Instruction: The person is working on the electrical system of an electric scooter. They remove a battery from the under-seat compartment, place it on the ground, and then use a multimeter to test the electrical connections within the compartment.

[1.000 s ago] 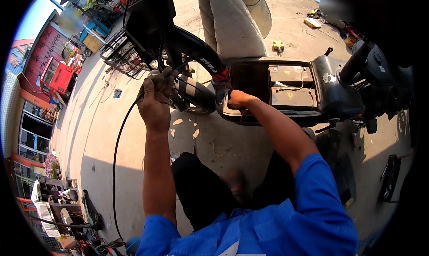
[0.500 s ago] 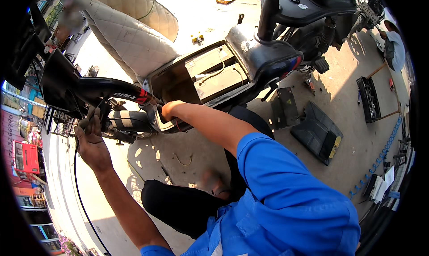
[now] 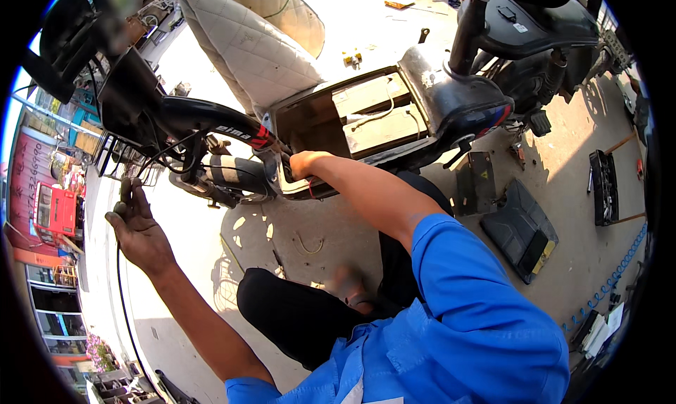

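My left hand (image 3: pixel 137 224), beside the black scooter's front end (image 3: pixel 130 87), has its fingers curled on a black cable (image 3: pixel 121 298) that hangs down past it to the floor. My right hand (image 3: pixel 304 166) reaches into the front of an open battery compartment (image 3: pixel 331 87), just below the curved front frame tube (image 3: pixel 204 115); its fingertips and whatever they grip are hidden. Two boxy batteries (image 3: pixel 370 94) with wires lie in the compartment's right part. A thin red wire hangs near my right wrist.
A quilted cover (image 3: pixel 246 45) stands behind the scooter. A black panel (image 3: pixel 514 228), a dark plate (image 3: pixel 475 182), a tool case (image 3: pixel 604 185) and a blue coiled hose (image 3: pixel 620 270) lie at right. A red vehicle (image 3: pixel 56 210) is at far left.
My left hand has slid outward and down along the cable, away from the front fork. My right hand stays in the compartment. The view has shifted, showing more floor at right.
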`<state>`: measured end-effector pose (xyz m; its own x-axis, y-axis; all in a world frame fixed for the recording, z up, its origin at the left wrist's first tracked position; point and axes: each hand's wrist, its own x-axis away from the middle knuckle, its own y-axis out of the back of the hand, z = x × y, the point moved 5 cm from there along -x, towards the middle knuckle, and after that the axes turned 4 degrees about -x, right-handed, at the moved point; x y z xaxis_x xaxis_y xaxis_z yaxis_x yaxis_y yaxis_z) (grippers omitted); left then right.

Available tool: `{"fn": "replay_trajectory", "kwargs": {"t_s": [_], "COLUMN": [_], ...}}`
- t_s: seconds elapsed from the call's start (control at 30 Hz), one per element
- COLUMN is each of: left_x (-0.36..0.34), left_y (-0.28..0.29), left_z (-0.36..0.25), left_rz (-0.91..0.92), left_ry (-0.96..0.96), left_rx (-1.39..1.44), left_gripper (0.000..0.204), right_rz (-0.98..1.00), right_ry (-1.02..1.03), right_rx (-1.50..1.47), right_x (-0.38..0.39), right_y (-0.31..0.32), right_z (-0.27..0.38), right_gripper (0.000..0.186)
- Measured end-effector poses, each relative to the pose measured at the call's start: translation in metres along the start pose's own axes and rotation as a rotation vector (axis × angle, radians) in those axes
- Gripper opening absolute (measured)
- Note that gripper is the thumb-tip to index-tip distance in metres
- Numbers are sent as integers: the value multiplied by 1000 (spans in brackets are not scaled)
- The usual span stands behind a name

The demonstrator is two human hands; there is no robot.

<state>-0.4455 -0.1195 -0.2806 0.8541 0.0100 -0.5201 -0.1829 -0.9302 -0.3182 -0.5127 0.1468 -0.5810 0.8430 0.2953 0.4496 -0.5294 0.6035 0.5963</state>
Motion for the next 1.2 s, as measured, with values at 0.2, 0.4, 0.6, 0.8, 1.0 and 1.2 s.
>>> {"fn": "replay_trajectory", "kwargs": {"t_s": [0.2,0.4,0.6,0.8,1.0,1.2], "left_x": [-1,7,11,7,17,10], "left_y": [-2,-12,-28,-39,-9,-26], "left_z": [-1,-3,7,42,56,49], "left_rz": [-59,-41,27,-82,-79,-9], "left_ry": [-12,-56,-76,-32,109,64], "left_rx": [-58,-97,-202,-241,-123,-121], "left_gripper": [43,42,39,41,39,40], "right_rz": [-113,-137,76,170,-13,-51], "right_ry": [28,62,-66,-209,40,345], "right_rx": [47,145,133,69,124,429], "right_x": [-20,-32,5,-12,-4,-26], "right_y": [1,-5,1,-10,-2,-7], "right_z": [-2,-5,11,-19,2,9], "right_gripper": [29,31,30,37,33,29]}}
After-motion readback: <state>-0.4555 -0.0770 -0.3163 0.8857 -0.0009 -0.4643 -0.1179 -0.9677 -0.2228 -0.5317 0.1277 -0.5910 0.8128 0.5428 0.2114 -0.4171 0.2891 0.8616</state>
